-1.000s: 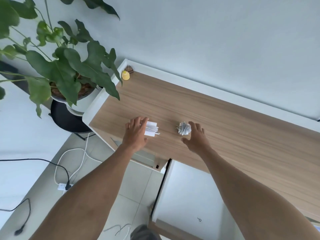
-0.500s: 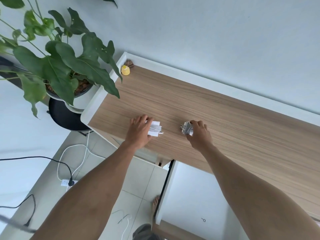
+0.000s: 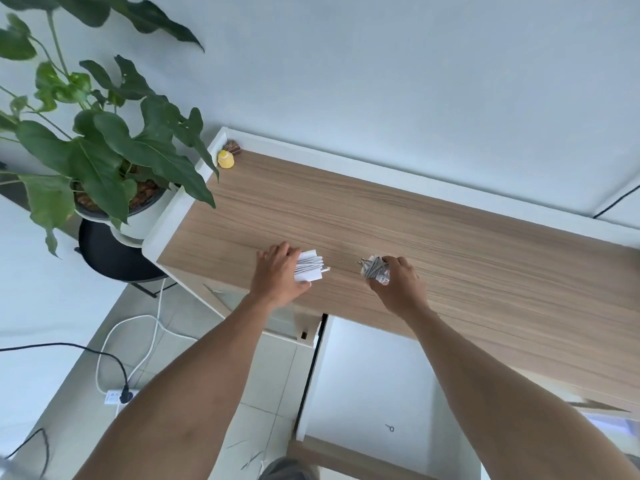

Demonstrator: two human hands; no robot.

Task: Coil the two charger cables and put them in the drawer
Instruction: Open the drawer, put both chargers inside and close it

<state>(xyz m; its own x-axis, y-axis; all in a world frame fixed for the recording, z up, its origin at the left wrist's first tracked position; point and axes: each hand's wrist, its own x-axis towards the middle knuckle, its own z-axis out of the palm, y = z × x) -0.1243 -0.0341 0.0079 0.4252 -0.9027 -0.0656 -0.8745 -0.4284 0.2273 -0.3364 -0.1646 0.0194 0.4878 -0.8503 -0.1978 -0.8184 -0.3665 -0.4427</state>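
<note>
Grip on both sides: the left hand (image 3: 278, 271) clasps the white cable bundle (image 3: 310, 268) and the right hand (image 3: 398, 284) pinches the grey cable bundle (image 3: 372, 267), both on the table (image 3: 467, 258) near its front edge.

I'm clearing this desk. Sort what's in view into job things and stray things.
Job: white cable bundle in left hand; grey cable bundle in right hand.
Stray: potted plant; small yellow object; floor power strip.
</note>
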